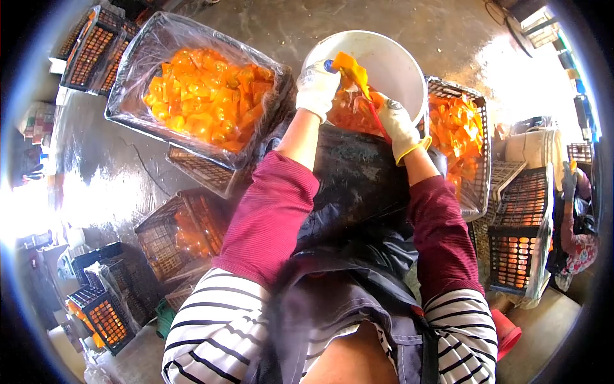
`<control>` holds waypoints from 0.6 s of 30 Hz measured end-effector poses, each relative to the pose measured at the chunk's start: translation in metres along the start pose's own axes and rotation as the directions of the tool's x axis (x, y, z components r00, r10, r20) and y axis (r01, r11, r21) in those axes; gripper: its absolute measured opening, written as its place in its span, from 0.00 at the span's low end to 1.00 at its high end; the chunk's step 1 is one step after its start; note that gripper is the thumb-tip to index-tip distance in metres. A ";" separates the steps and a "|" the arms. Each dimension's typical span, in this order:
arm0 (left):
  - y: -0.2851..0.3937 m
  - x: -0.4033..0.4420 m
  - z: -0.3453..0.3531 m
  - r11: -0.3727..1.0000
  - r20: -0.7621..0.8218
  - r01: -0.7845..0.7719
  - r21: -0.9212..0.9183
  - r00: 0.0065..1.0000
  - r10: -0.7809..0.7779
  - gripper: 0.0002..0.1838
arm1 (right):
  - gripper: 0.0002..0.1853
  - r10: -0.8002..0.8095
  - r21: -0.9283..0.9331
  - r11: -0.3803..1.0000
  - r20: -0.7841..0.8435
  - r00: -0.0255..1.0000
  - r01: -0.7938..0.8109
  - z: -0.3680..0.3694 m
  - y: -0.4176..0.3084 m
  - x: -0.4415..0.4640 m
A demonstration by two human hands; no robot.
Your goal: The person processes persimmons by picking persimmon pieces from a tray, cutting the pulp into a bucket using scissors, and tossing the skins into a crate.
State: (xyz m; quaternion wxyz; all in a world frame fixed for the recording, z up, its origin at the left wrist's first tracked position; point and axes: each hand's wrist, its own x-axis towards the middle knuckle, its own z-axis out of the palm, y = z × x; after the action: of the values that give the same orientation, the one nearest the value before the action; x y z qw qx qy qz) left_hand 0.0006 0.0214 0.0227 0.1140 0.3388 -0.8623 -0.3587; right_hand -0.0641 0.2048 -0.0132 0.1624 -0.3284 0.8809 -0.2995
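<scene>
My left hand [318, 84], in a white glove, is closed on an orange piece of what looks like bell pepper [352, 72]. The piece is over the white bucket [414, 70], which has wet orange-red scraps [352, 115] inside. My right hand [398, 123], in a pale glove with a yellow cuff, is closed around a slim red-handled tool [378, 120]. The tool's upper end meets the lower edge of the orange piece. Whether it has a knife blade is hard to make out.
Left of the bucket stands a plastic-lined crate [134, 96] full of glossy orange pieces [208, 96]. At right is another crate [484, 185] holding orange pieces [457, 128]. Stacked black crates [521, 217] stand farther right, near another person [579, 217]. More crates [160, 243] lie lower left.
</scene>
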 end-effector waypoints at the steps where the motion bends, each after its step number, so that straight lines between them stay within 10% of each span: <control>1: -0.012 0.009 0.014 0.979 -0.032 -0.019 -0.204 0.999 0.013 0.19 | 0.14 0.028 -0.005 1.000 0.030 0.999 -0.028 -0.002 -0.001 0.001; 3: -0.025 0.020 0.030 0.816 -0.101 -0.071 -0.574 0.995 0.015 0.17 | 0.14 0.071 0.340 0.937 0.055 0.996 -0.085 0.004 0.007 0.002; 6: -0.011 0.005 0.022 0.074 0.392 0.388 -0.919 0.918 0.058 0.19 | 0.13 0.094 0.536 0.831 0.135 0.986 -0.153 0.008 0.012 0.006; 10: -0.013 0.011 0.021 0.404 0.419 0.402 -0.821 0.907 -0.050 0.25 | 0.15 0.189 0.762 0.568 0.248 0.950 -0.312 -0.009 -0.015 -0.004; 14: -0.016 0.014 0.021 0.805 0.248 0.216 -0.553 0.965 -0.088 0.21 | 0.16 0.198 0.574 0.770 0.199 0.960 -0.278 -0.006 -0.010 0.000; 18: -0.026 0.023 0.044 0.910 0.035 0.033 -0.414 0.999 -0.021 0.17 | 0.16 0.115 0.262 0.957 0.047 0.992 -0.123 -0.003 -0.006 -0.001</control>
State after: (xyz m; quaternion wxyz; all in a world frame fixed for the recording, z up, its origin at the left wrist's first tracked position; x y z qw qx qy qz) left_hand -0.0221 0.0164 -0.0280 0.1656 0.3135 -0.7634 -0.5399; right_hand -0.0623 0.2029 -0.0068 0.2364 -0.2551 0.8486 -0.3986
